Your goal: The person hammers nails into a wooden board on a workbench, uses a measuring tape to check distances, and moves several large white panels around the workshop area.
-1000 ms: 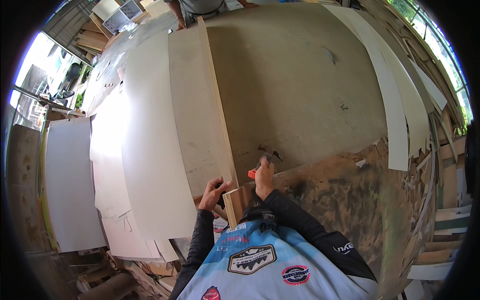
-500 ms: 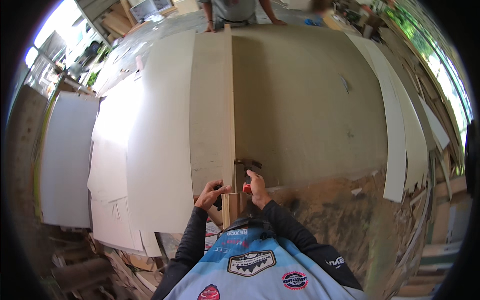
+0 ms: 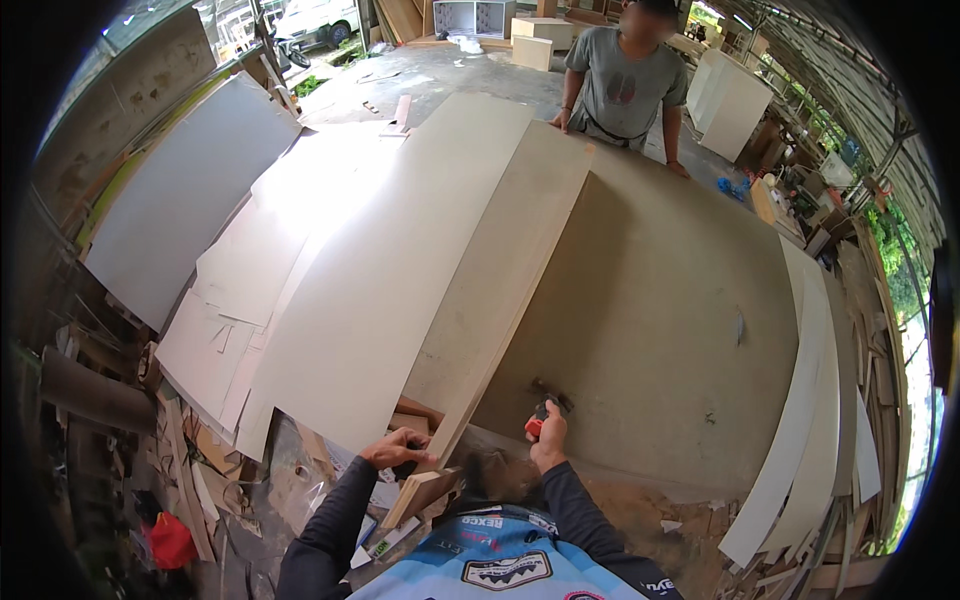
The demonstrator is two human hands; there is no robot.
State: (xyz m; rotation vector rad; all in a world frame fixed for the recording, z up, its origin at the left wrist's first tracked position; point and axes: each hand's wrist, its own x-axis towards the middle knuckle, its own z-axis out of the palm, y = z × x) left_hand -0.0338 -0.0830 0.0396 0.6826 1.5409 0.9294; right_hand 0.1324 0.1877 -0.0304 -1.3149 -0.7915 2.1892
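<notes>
My right hand [image 3: 548, 440] is wrapped round the red-and-black grip of a claw hammer [image 3: 553, 394], to the right of a long wooden board [image 3: 520, 318]. The hammer head hangs over the large tan sheet [image 3: 670, 310], apart from the board. My left hand [image 3: 398, 448] is at the near end of the long board, fingers bent against its left side. Under that palm shows a dark object that I cannot make out. A short thick wood piece [image 3: 412, 492] sits at the board's near end, close to my body.
Another person in a grey shirt [image 3: 628, 85] stands at the far edge, hands on the sheet. White panels [image 3: 390, 290] lie to the left, and white strips [image 3: 790, 420] to the right. Wood offcuts [image 3: 185, 480] and a red item [image 3: 170, 540] lie at the lower left.
My view has turned and tilted up, so the board slants and the other person shows more fully. The hammer has moved away from the board to the right. My left hand stays at its near end.
</notes>
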